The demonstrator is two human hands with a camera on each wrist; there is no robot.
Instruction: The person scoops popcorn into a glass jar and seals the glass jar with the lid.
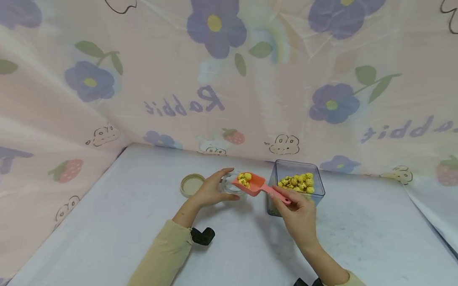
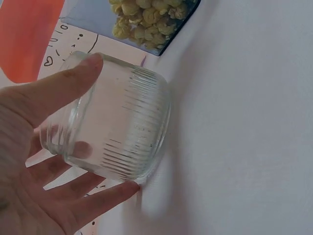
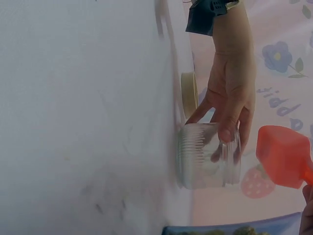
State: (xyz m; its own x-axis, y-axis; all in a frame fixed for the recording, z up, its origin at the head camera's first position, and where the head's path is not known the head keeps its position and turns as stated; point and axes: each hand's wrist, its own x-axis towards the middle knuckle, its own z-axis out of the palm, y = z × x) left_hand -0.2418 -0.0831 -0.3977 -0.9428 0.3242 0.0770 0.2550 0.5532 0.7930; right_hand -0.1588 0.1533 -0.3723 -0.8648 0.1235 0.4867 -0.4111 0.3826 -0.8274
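My left hand (image 1: 212, 189) grips a clear glass jar (image 2: 127, 122) with ribbed sides, thumb on one side and fingers round the other. The jar stands upright on the table, and no popcorn shows inside it. In my right hand (image 1: 299, 213) is the handle of an orange-pink scoop (image 1: 255, 184), pinched between thumb and fingers. Several yellow popcorn pieces (image 1: 244, 179) lie in the scoop, whose front edge is over the jar's mouth. In the right wrist view the scoop (image 3: 283, 155) is above the jar (image 3: 208, 156), apart from it.
A clear bluish plastic bin (image 1: 318, 197) with popcorn (image 1: 297, 182) stands right of the jar, partly behind my right hand. Left of my left hand a round gold-rimmed lid (image 1: 191, 185) lies on the white table (image 1: 135, 215). A patterned curtain (image 1: 253, 89) hangs behind.
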